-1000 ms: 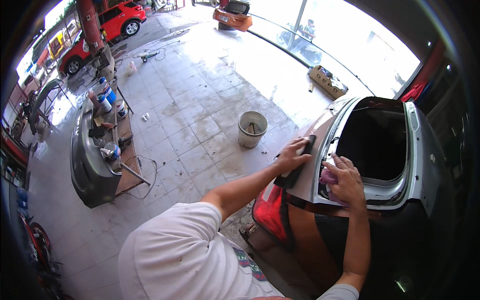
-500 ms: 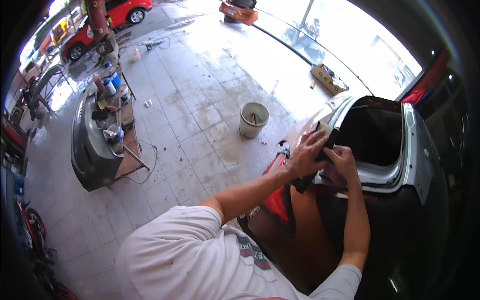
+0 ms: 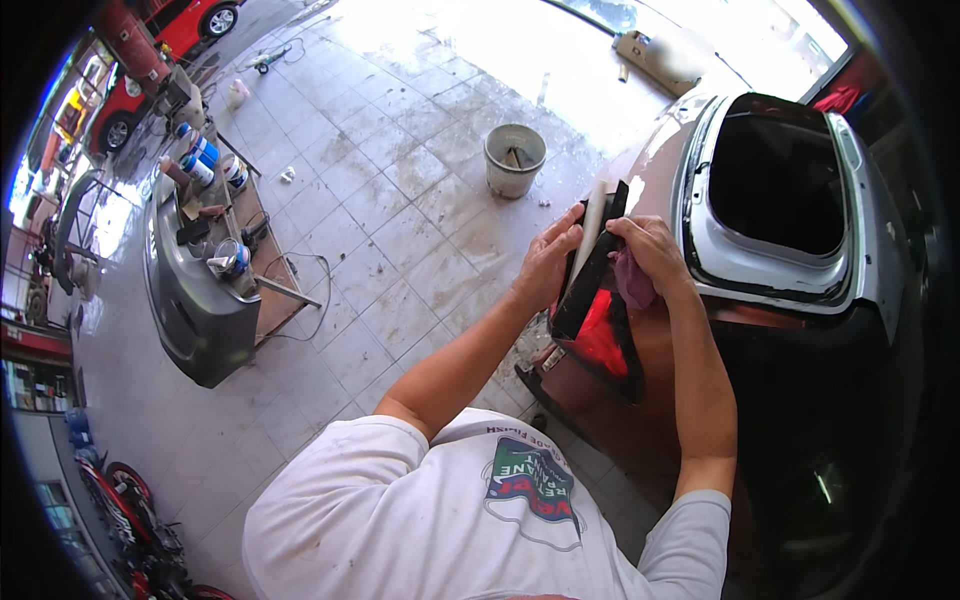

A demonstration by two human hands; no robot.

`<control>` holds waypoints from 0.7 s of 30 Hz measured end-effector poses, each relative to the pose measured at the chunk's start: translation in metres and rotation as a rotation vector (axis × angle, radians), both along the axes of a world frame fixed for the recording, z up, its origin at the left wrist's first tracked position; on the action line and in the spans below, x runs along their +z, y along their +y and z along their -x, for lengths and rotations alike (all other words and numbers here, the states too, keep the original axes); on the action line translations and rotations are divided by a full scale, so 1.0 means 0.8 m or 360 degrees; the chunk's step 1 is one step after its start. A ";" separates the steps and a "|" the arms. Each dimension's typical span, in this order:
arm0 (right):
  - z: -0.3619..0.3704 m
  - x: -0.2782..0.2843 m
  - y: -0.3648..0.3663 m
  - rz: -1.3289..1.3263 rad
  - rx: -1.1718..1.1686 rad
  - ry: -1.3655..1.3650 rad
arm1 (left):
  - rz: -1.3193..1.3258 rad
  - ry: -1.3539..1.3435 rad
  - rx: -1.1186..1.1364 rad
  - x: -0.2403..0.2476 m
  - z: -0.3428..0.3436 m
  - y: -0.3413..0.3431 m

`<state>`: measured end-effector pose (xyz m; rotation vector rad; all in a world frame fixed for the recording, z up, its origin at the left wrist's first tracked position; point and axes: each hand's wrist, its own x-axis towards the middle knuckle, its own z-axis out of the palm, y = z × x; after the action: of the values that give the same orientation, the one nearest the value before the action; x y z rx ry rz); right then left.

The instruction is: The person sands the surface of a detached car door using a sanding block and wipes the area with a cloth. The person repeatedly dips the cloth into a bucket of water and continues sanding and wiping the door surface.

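Over the rear corner of a car [image 3: 655, 400], both hands hold a long pale block with a dark sheet, possibly sandpaper. The left hand [image 3: 546, 260] is closed on the outer side of the pale block [image 3: 592, 228]. My right hand [image 3: 652, 255] pinches the upper edge of the dark sheet [image 3: 580, 300], which runs alongside the block. A crumpled purple cloth [image 3: 630, 280] hangs beneath the right hand, apparently held in its lower fingers. Just below sits the red tail light [image 3: 606, 340]. Light patches show on the body panel [image 3: 662, 140] beside the rear window opening [image 3: 775, 180].
A bucket [image 3: 515, 165] with something inside stands on the tiled floor [image 3: 400, 240]. At left, a grey bumper [image 3: 205, 310] leans by a low bench holding cans [image 3: 203, 150] and a trailing cord. A motorcycle [image 3: 120, 500] and a red car [image 3: 180, 30] stand farther off.
Both hands have drawn back from the panel beside the window opening to above the tail light. The block and sheet now show more fully, and the view has shifted.
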<state>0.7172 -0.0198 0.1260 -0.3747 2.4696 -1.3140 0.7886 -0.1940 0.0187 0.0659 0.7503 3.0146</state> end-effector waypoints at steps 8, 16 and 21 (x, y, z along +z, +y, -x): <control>-0.013 -0.021 -0.017 0.0340 -0.0043 -0.0338 | -0.0081 -0.0318 -0.0367 -0.090 -0.053 -0.090; -0.043 -0.048 -0.015 0.0726 -0.0031 -0.0756 | -0.0327 -0.0334 -0.0413 -0.051 -0.064 -0.099; -0.058 -0.076 -0.022 0.0836 -0.0169 -0.0784 | 0.0084 -0.0307 -0.0621 -0.053 -0.060 -0.099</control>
<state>0.7635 -0.0371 0.0648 -0.0200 1.7465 -1.8360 0.8370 -0.2730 -0.0235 -0.0709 0.7030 2.5863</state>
